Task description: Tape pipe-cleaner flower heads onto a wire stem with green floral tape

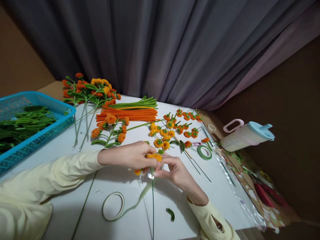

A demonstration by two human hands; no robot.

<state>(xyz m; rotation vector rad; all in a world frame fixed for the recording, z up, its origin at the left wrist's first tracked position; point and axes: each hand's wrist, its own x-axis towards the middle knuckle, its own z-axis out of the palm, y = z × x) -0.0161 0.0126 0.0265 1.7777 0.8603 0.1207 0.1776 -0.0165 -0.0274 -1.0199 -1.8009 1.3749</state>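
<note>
Over the middle of the white table, my left hand is closed around yellow-orange pipe-cleaner flowers. My right hand meets it from the right, thumb and forefinger pinched on green floral tape at the top of a thin dark green wire stem. The stem hangs down from the hands toward the near edge. A loose strip of floral tape runs from the fingers to its nearly used-up roll. The exact join between flowers and stem is hidden by my fingers. A short green pipe-cleaner piece lies at right.
A blue basket of green leaves stands left. Behind are finished flower stems, orange pipe cleaners and small flower heads. A green tape roll, a tumbler and red-handled pliers or scissors lie right.
</note>
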